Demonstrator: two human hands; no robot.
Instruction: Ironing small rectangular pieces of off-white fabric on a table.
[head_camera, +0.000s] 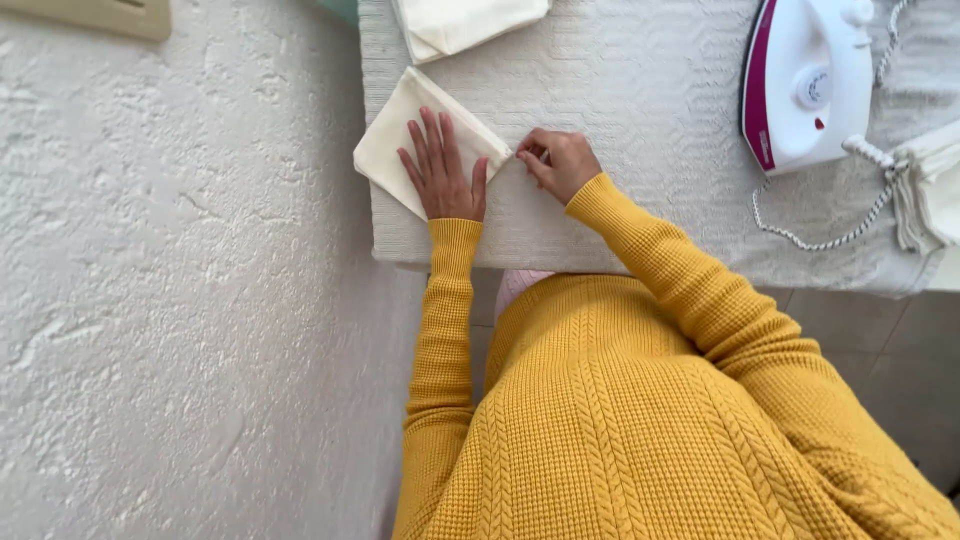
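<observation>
Near the table's (640, 110) left edge, the left hand (445, 165) is pressing flat, fingers spread, on a folded cream cloth (395, 140) while the right hand (560, 162) is pinching its corner (iron (805, 80) standing nearby).

Bare board (640, 110) before iron (805, 80)

Both hands on folded cloth (425, 140) (cream).

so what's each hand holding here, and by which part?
The left hand lies flat, fingers spread, pressing the folded cream cloth square on the grey padded board. The right hand pinches that cloth's right corner. Nothing is lifted.
</observation>
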